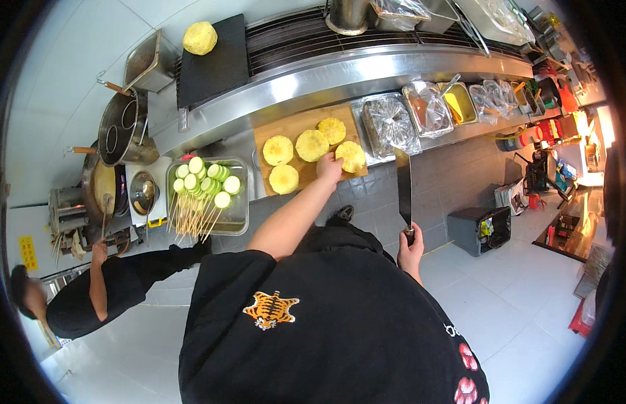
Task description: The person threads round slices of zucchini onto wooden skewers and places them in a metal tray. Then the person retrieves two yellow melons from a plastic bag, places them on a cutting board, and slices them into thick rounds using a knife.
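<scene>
My left hand (330,169) grips the near left edge of a round yellow pineapple slice (351,157) at the right side of a wooden cutting board (303,120). Beside it on the board lie several more slices, among them a middle slice (312,145), a far one (332,131) and a near left one (283,179). My right hand (411,250) is closed round the handle of a long-bladed knife (404,189). The blade points away from me, to the right of the board and apart from it. My left fingertips partly cover the held slice's edge.
Left of the board, a steel tray (244,202) holds skewered zucchini slices (204,177). Beyond the counter, a peeled pineapple (199,38) rests on a black slab (214,65). Covered food pans (391,123) line the right. A co-worker (100,298) stirs a wok (98,187) at left.
</scene>
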Tool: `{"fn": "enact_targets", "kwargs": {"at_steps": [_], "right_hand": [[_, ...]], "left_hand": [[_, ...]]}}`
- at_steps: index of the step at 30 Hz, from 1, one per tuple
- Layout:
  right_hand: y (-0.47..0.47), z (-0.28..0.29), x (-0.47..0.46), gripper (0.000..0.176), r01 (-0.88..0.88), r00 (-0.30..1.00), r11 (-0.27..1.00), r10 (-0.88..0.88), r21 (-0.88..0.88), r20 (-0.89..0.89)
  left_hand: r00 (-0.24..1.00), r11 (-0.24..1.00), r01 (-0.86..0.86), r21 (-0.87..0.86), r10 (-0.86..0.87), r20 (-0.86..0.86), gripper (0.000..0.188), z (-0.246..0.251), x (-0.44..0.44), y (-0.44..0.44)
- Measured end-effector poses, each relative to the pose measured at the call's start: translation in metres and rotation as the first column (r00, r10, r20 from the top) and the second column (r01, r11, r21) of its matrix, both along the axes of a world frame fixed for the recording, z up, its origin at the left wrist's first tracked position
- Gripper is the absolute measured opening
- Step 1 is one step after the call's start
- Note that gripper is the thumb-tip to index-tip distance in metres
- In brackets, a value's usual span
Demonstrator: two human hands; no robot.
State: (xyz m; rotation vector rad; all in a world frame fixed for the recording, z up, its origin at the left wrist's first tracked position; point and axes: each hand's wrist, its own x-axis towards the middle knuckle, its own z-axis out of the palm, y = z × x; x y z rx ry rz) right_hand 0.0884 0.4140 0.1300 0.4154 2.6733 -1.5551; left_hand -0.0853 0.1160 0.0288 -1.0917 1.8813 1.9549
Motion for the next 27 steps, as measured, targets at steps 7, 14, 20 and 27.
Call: {"fn": "enact_targets", "kwargs": {"at_steps": [7,14,20,27], "right_hand": [[0.0,-0.004,-0.019,0.04,-0.057,0.996,0.997,0.06,-0.059,0.058],[-0.025,0.008,-0.061,0.039,-0.169,0.985,0.978,0.173,-0.124,0.016],[-0.029,0.02,-0.068,0.039,-0.264,0.962,0.951,0.271,-0.162,0.019],[-0.021,-0.008,-0.043,0.042,-0.202,0.977,0.97,0.209,-0.133,0.042]], "left_hand": [[0.956,0.4,0.019,-0.916,-0.277,-0.101,0.069,0.038,0.088,-0.082],[0.944,0.353,0.3,-0.886,-0.245,0.222,0.089,0.04,0.099,-0.095],[1.0,0.769,0.031,-0.639,-0.023,0.021,0.081,0.023,0.092,-0.135],[0.86,0.665,-0.319,0.676,0.503,-0.089,0.046,0.021,0.114,-0.194]]}}
